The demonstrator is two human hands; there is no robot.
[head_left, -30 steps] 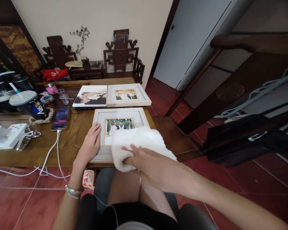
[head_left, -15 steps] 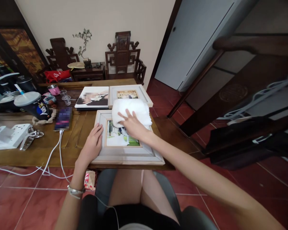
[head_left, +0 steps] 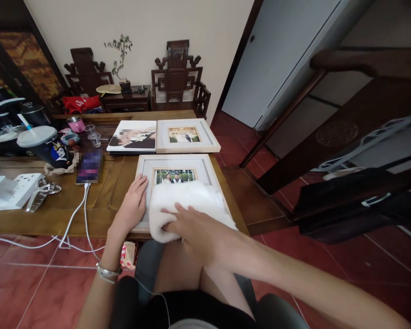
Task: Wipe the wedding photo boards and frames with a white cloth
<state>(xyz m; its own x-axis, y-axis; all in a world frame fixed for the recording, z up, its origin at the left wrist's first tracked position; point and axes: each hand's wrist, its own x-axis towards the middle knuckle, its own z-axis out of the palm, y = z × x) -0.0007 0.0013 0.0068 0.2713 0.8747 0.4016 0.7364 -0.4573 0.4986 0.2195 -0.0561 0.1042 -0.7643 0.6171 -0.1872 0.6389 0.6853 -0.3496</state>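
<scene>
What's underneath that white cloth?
The white cloth lies over much of the near half of a picture frame. The top of its photo shows two people; the lower part is covered and cannot be seen.

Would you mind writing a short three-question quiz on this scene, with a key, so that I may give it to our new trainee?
1. Multiple choice: what does the right hand touch?
a) a pink mug
b) a white cloth
c) a red bag

2. True or false: the left hand rests at the left side of the nearest picture frame.

3. Fill in the gap: on the table, white cables run to the lower end of the ____.

Key:
1. b
2. True
3. phone
</scene>
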